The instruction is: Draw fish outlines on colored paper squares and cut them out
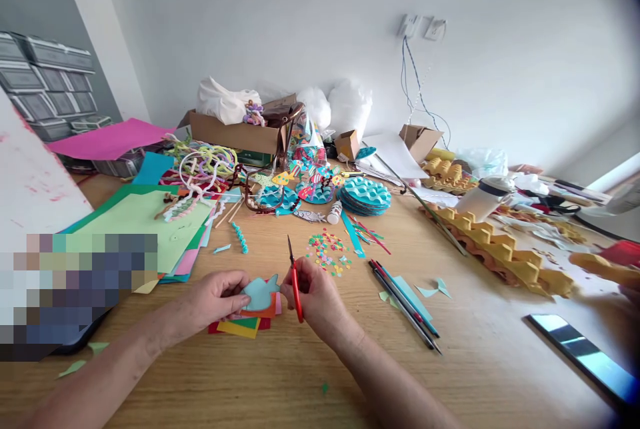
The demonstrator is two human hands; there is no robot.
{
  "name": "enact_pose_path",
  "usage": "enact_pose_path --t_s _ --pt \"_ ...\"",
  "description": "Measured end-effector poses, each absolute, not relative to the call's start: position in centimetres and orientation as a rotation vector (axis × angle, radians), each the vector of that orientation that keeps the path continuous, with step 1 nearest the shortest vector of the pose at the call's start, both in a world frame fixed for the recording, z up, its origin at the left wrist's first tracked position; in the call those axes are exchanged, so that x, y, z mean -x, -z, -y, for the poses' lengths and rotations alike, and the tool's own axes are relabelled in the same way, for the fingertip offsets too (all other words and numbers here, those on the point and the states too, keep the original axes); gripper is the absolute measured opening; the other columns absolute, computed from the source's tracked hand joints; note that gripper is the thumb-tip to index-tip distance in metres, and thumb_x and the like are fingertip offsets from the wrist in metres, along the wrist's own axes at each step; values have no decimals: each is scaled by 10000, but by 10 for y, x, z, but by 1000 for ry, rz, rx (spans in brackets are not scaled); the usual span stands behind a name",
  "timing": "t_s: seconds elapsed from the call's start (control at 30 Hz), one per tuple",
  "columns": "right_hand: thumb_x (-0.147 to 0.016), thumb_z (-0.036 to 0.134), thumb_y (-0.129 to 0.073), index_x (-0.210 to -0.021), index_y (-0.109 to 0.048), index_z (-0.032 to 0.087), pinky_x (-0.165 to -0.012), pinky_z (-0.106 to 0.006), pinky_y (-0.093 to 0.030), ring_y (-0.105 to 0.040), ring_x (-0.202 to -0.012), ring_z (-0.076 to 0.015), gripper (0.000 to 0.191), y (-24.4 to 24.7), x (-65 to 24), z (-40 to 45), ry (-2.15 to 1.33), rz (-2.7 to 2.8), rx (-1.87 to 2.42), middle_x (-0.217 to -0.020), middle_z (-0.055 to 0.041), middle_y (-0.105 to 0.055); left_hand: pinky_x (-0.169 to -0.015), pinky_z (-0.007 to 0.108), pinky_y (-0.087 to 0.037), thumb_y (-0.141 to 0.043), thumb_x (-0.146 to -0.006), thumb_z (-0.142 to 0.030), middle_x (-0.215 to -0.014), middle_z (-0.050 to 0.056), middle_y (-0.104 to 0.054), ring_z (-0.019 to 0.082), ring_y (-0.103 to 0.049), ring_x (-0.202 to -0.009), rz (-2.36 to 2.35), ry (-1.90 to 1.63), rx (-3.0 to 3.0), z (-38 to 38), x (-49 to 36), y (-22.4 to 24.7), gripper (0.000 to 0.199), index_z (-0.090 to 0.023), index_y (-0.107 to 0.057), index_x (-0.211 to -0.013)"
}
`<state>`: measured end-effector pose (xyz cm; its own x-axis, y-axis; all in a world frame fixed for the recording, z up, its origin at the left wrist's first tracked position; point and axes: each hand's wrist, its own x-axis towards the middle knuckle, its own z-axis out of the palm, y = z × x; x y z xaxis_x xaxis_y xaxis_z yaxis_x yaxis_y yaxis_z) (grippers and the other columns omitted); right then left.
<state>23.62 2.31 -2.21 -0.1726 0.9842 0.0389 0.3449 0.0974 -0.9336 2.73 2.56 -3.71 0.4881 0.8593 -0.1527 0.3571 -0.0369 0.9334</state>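
Note:
A light blue paper fish (259, 294) is pinched between the thumb and fingers of my left hand (225, 292). My right hand (310, 289) grips red-handled scissors (295, 282), their dark blades pointing up and away from me; its fingertips are at the fish's tail. Beneath the fish lies a small stack of coloured paper pieces (239, 328) in red, yellow, green and orange. Round paper confetti (327, 249) is spread on the table beyond my right hand.
Pens (405, 309) and blue paper scraps (434, 288) lie to the right, with a phone (585, 356) and yellow egg cartons (500, 249) farther over. Coloured sheets (135, 222) are stacked left. Wavy blue paper discs (364, 196) and fish decorations (315, 182) stand behind.

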Motion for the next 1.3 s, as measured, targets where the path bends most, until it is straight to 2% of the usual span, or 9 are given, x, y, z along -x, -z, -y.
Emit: enact_pose_path --t_s 0.13,0.23,0.37,0.7,1.0,1.3 --pt "-634 175 -542 -636 -418 211 -444 -197 -330 -457 -476 -94 129 25 -239 -26 -1074 1623 1329 -571 50 -518 -473 218 -375 -569 -731 -438 -582 -61 -471 115 -450 -497 -1131 -550 -1555 -28 -24 29 241 -199 -535 -731" --pt "-634 167 -531 -640 -417 212 -441 -196 -323 -449 -472 -93 123 27 -241 -28 -1054 1633 1321 -576 52 -515 -504 235 -415 -597 -709 -416 -593 -56 -503 130 -484 -525 -1178 -694 -1555 -33 -18 24 245 -202 -564 -823" --pt "-645 167 -522 -644 -416 214 -447 -200 -309 -432 -471 -97 116 28 -242 -29 -1026 1662 1331 -554 57 -479 -474 233 -393 -583 -701 -399 -551 -65 -490 135 -480 -503 -1298 -872 -1550 -40 -11 21 283 -195 -536 -891" --pt "-646 157 -524 -614 -393 210 -471 -202 -252 -361 -508 -98 145 23 -240 -25 -914 1800 1377 -541 63 -409 -489 245 -387 -537 -705 -405 -555 -84 -454 148 -490 -516 -1445 -902 -1622 -45 0 25 355 -202 -494 -993" --pt "-667 142 -505 -617 -395 206 -475 -201 -251 -359 -509 -100 137 19 -241 -25 -806 1875 1384 -537 58 -405 -495 271 -402 -491 -688 -430 -547 -83 -454 151 -474 -495 -1506 -936 -1617 -52 10 29 351 -207 -461 -957" --pt "-666 146 -500 -610 -398 208 -483 -201 -258 -385 -500 -103 132 13 -253 -35 -613 1899 1496 -531 52 -433 -533 272 -414 -530 -695 -406 -588 -68 -477 161 -512 -552 -1489 -972 -1670 -53 8 27 330 -228 -486 -970"
